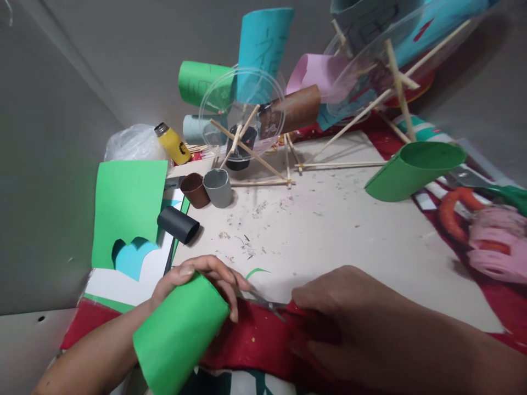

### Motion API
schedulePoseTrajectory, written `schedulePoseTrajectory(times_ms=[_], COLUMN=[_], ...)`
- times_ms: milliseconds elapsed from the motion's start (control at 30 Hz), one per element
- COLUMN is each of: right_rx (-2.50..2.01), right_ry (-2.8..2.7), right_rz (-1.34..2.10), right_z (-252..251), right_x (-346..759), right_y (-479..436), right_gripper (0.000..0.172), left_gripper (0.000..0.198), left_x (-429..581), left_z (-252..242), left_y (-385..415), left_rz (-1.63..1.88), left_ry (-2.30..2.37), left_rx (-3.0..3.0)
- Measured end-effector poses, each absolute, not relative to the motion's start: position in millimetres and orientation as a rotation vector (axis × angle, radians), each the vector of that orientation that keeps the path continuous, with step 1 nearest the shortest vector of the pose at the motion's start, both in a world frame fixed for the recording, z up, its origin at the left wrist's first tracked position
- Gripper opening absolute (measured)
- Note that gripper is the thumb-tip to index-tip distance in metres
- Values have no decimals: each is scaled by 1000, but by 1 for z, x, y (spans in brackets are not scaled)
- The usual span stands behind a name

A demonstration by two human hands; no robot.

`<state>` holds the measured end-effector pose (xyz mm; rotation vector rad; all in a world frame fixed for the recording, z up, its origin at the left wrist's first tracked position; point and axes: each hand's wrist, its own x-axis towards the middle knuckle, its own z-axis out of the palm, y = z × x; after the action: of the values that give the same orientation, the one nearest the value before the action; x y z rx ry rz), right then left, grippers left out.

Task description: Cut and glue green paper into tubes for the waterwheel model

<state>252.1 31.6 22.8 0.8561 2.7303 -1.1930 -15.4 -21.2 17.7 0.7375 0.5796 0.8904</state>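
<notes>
My left hand (pixel 206 274) is wrapped round a green paper tube (pixel 181 334), which tilts near the table's front edge. Red-handled scissors (pixel 269 305) are in my right hand (pixel 349 323), their blades pointing left toward the tube's upper rim. The blades look apart from the tube, and blur hides how far they are spread. A thin green paper sliver (pixel 257 271) lies on the white board just beyond the blades. Past my left hand, a black paper tube (pixel 178 225) lies on its side, with a brown cup (pixel 195 191) and a grey cup (pixel 217 188) behind it.
A wheel of clear plastic discs (pixel 242 115), sticks and coloured tubes stands at the back, with a second one at upper right. Green cardstock (pixel 127 214) lies left. Another green tube (pixel 415 170), pink tape rolls (pixel 498 241) and green-handled scissors (pixel 504 195) are at right.
</notes>
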Motion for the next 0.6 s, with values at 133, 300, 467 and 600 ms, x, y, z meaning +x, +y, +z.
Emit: schedulePoseTrajectory(times_ms=[133,300,467,600], right_rx=[786,750,657,728], right_ry=[2666,2601,2479,2383], right_rz=[-1305,-1429,-1598,-1678], right_z=[25,27,23,20], right_x=[251,250,250,252], right_y=[30,34,40,42], right_gripper=[7,11,14,19], left_gripper=[46,43,43,43], left_x=[-12,-7,-11,-15], left_z=[12,9,7,4], left_y=[-28,-33,-30,-29], left_rz=[773,777,818,817], left_ry=[587,594,563,609], left_rx=[715,716,748,772])
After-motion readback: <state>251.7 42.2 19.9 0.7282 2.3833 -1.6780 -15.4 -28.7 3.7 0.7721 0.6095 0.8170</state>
